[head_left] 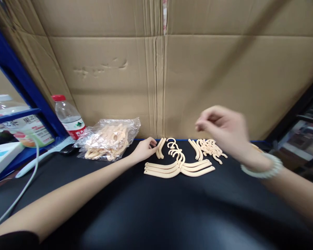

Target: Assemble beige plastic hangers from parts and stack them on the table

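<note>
My left hand (145, 150) rests on the black tabletop with loosely bent fingers. Its fingertips are beside a pair of curved beige hanger arms (160, 148), and I see nothing held. My right hand (223, 126) is raised above the right side of the table, slightly blurred. Its fingers are curled in towards the thumb; whether anything small is inside is hidden. Between the hands lie several hanger hooks (174, 151) in a column. In front of them, hanger arms fan out in a left stack (162, 170) and a right stack (197, 168). More arms (195, 149) lie behind, near a heap of small beige pieces (211, 148).
A clear plastic bag (108, 139) of beige pieces lies to the left. Behind it stands a red-capped bottle (69, 116) beside a blue shelf frame (15, 66). A white cable (28, 187) crosses the left edge. Cardboard (106, 76) walls off the back.
</note>
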Demonstrator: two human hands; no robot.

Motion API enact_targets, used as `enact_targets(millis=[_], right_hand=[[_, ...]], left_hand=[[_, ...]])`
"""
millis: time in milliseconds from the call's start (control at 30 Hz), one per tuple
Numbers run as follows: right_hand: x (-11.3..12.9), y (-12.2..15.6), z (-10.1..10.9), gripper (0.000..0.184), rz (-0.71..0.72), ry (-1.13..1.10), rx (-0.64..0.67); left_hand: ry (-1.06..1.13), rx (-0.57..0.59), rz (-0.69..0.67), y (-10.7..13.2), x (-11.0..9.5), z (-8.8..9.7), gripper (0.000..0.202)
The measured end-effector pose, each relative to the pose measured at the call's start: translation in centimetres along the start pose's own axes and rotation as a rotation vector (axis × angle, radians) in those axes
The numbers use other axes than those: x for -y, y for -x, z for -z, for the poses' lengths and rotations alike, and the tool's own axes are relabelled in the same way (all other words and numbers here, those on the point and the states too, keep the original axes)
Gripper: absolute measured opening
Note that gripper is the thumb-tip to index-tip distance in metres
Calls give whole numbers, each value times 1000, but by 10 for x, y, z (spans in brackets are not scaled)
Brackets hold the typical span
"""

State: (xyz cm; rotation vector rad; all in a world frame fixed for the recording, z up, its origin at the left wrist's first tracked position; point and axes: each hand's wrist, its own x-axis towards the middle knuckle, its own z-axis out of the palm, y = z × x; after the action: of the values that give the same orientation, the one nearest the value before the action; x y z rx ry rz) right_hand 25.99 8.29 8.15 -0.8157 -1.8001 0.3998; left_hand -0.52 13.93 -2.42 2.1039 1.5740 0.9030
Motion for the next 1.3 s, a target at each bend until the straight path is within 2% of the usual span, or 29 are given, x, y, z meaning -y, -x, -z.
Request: enact_targets(millis=[100,167,233,467,600,700,833,1033,1167,1300], right_hand=[[-45,-4,-27,20,-147,226,304],[-73,-5,-40,28,-190,302,402],[-92,-6,-48,29,-233,361,463],[-113,-23,-76,41,-485,576,514],[-129,-29,-90,31,-608,603,480],[-138,-29,-95,24,-687,532,459],[-134,-31,-91,24,-775,328,399],[-101,-31,-65,26,-770,-131,282],[-79,-11,-47,19,-761,-394,234],[-62,23,-36,16,-777,-534,205]], left_hand=[[-19,9,47,-8,2,-6,17],[-33,10,66,-11,2,-7,17],[-47,21,78,-13,2,-7,17],[-102,107,107,-21,1,-4,19],[-127,138,121,-23,1,-3,20],[-140,146,118,-22,0,-2,21],[-166,145,100,-20,-2,-2,22],[-252,155,70,-18,-9,1,26],[-335,172,55,-17,-16,2,24],[-389,180,49,-15,-23,-1,26]])
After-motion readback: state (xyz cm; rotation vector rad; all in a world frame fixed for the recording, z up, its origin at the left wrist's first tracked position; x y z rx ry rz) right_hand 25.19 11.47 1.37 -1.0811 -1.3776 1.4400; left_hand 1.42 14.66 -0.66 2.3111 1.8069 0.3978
